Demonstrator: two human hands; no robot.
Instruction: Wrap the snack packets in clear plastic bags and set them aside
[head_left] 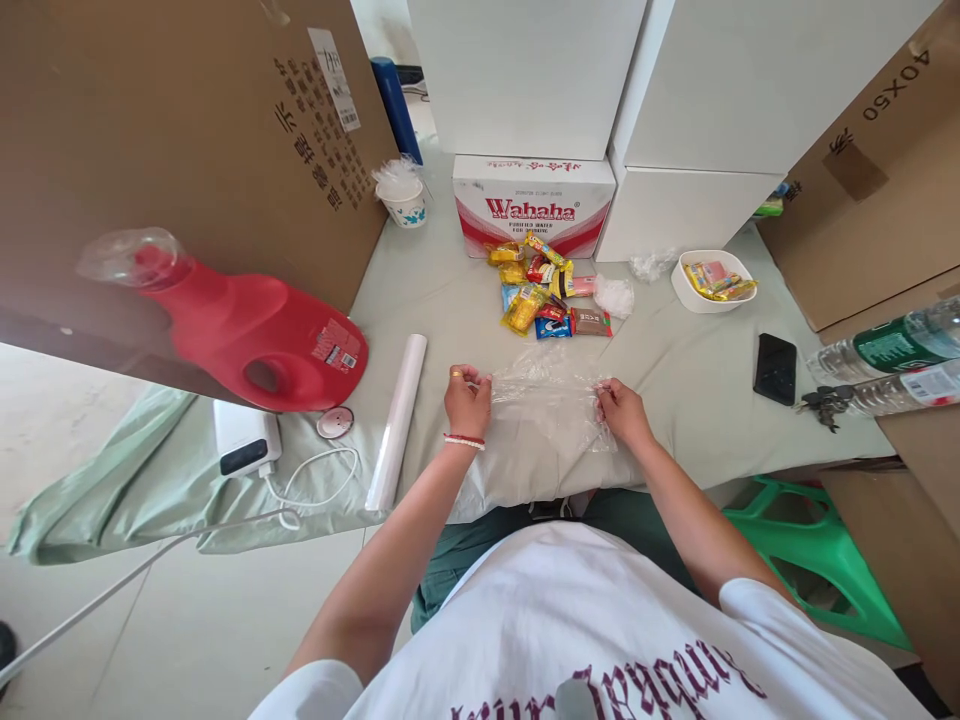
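Observation:
A crinkled clear plastic film (547, 400) is stretched between my hands, low over the cloth-covered table. My left hand (469, 402) pinches its left end, with a ring and a red-and-white bracelet showing. The film's right side is gripped by the closed fingers of my right hand (621, 410). Beyond the film lies a pile of wrapped snacks (529, 300), with a crumpled clear wad (613, 297) at its right. A white roll (397, 422) lies slanted on the table, left of my left hand.
The table (690, 400) holds a red jug (262, 330), a power bank (246, 440) with a cable, and cups (405, 198) at left. Behind stands a Wahaha box (534, 208). At right are a snack bowl (712, 300), a phone (775, 368), keys (827, 403) and bottles (892, 345).

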